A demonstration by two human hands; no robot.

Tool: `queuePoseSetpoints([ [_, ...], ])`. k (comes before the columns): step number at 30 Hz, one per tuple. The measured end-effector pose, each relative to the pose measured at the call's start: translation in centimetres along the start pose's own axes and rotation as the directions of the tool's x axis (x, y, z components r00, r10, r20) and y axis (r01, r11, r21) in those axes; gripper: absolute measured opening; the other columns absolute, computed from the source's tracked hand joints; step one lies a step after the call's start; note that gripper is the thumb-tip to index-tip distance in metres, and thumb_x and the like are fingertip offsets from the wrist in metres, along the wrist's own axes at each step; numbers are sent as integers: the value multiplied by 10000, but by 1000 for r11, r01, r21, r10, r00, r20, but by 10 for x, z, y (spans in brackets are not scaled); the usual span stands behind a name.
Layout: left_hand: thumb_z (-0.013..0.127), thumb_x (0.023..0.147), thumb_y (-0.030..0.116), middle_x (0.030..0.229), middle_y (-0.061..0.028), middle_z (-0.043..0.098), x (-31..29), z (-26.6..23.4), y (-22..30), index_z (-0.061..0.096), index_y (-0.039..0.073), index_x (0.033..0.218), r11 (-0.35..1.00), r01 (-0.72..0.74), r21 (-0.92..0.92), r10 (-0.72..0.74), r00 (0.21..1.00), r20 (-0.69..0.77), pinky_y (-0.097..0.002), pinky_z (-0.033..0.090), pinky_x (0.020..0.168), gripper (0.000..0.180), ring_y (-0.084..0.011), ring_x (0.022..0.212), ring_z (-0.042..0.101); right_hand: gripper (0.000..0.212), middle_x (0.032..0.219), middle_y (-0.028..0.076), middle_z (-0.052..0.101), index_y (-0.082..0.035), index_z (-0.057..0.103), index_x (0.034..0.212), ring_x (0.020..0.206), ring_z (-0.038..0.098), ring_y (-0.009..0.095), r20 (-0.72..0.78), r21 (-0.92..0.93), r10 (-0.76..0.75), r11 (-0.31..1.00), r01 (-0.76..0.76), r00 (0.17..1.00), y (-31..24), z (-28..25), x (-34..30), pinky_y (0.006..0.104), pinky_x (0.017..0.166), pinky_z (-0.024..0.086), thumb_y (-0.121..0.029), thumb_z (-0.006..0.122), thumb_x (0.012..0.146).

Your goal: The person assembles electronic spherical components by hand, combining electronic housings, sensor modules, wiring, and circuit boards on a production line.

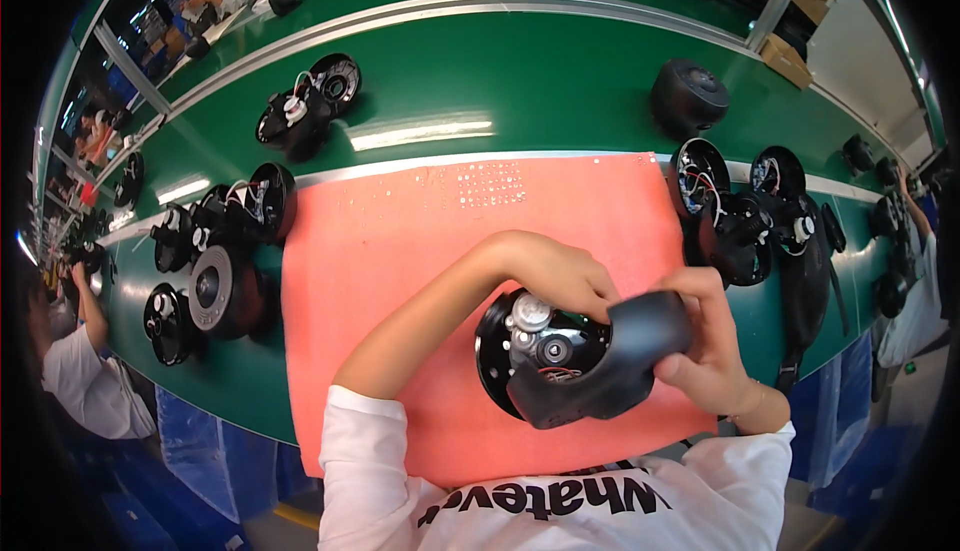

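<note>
On the left of the green tabletop (pixel 420 81) stand open black plastic housings and a black drum-shaped unit with a grey ringed face (pixel 212 289), well apart from the hands. Next comes the thin pink mat (pixel 370 281), small shiny pieces set in rows near its far edge. Over its near part, the person's left hand (pixel 562 273) arches in from above, fingers bent down at the opening of a black rounded plastic housing (pixel 585 391); their tips are hidden, so whether they pinch anything cannot be told. Inside shows a silver round metal part (pixel 532 312). The shell looks stiff and fairly light, though the metal part probably weights its left side; the smooth, curved outside may slip. The exposed wires (pixel 614 387) look the most fragile — best kept clear of fingers. The thick outer wall seems the sound place to hold, and there the right hand (pixel 708 343) is clamped — thumb on the near face, fingers around the far side. Farther right sit more opened black housings (pixel 740 241).
</note>
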State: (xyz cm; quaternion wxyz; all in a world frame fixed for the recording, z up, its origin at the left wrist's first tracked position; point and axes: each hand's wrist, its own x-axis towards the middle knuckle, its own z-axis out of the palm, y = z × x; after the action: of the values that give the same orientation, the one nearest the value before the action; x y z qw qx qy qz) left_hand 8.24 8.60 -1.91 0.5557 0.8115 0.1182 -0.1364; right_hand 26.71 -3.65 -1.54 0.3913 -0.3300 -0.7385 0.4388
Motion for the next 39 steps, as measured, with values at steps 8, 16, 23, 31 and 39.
queuePoseSetpoints([
  [8, 572, 768, 137, 1155, -186, 566, -65, 93, -3, 647, 64, 1018, 916, 114, 386, 321, 371, -871, -396, 444, 872, 272, -346, 1082, 537, 239, 996, 147, 550, 1, 532, 992, 880, 560, 261, 362, 189, -250, 963, 191, 898, 20, -8, 12, 337, 738, 464, -115, 617, 801],
  [16, 613, 704, 164, 1224, -289, 465, -70, 211, -6, 590, -10, 1105, 887, 325, 328, 221, 326, -919, -515, 422, 879, 438, -498, 1124, 429, 251, 924, 161, 572, 23, 560, 954, 751, 587, 275, 245, 161, -245, 964, 210, 938, 19, 2, 16, 315, 613, 485, -113, 641, 759],
  [23, 572, 763, 245, 1231, -368, 393, -52, 216, -8, 561, 11, 1162, 872, 338, 354, 235, 346, -908, -561, 397, 872, 462, -568, 1074, 397, 306, 870, 208, 582, -30, 441, 979, 757, 597, 289, 322, 133, -220, 973, 186, 921, 13, -3, 18, 451, 776, 494, -93, 662, 777],
  [31, 636, 680, 174, 1374, -289, 274, -61, 179, -6, 616, 281, 1130, 752, 541, 376, 150, 415, -897, -596, 364, 901, 463, -593, 1102, 351, 557, 966, 105, 525, -26, 353, 1135, 859, 546, 147, 219, 155, 89, 980, -124, 972, 20, -2, 3, 280, 702, 470, -149, 734, 747],
  [39, 617, 645, 102, 1345, -300, 317, -86, 175, -25, 647, 33, 953, 997, 18, 73, 62, 353, -934, -475, 431, 886, 317, -439, 1106, 471, 506, 916, 77, 541, -21, 369, 1096, 794, 550, 91, 188, 181, 321, 918, -354, 928, 10, 9, 20, 220, 625, 464, -170, 720, 764],
])
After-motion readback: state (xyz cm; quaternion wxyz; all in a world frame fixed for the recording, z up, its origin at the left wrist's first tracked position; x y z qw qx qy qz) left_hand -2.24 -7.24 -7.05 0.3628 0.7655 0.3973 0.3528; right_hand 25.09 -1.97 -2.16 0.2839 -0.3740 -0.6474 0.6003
